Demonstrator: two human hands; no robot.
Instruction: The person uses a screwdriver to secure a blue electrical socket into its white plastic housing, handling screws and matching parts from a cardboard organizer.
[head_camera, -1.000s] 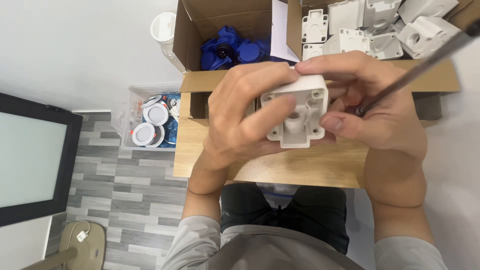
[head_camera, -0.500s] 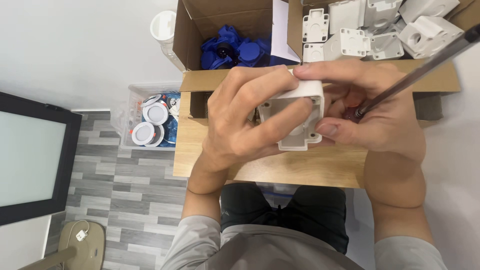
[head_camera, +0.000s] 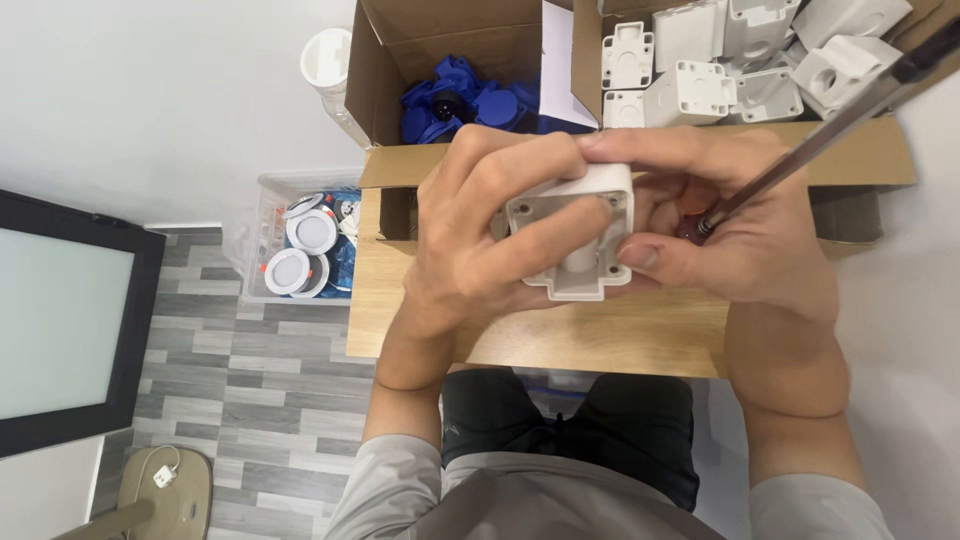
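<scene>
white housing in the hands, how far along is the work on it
Done: I can't tell; no finished pile is marked off. In hand: the left hand and right hand both grip one white housing, open side to the camera, while the right hand also holds a screwdriver. Its tip is hidden behind the fingers. Left: the cardboard box behind holds many similar white housings, and another holds blue parts.

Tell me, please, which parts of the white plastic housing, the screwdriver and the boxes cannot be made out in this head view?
- White plastic housing: sides and front covered by left hand and right hand.
- Screwdriver: handle wrapped by the right hand; far end cut by the frame's edge.
- Blue parts: partly hidden by the cardboard box wall.
</scene>
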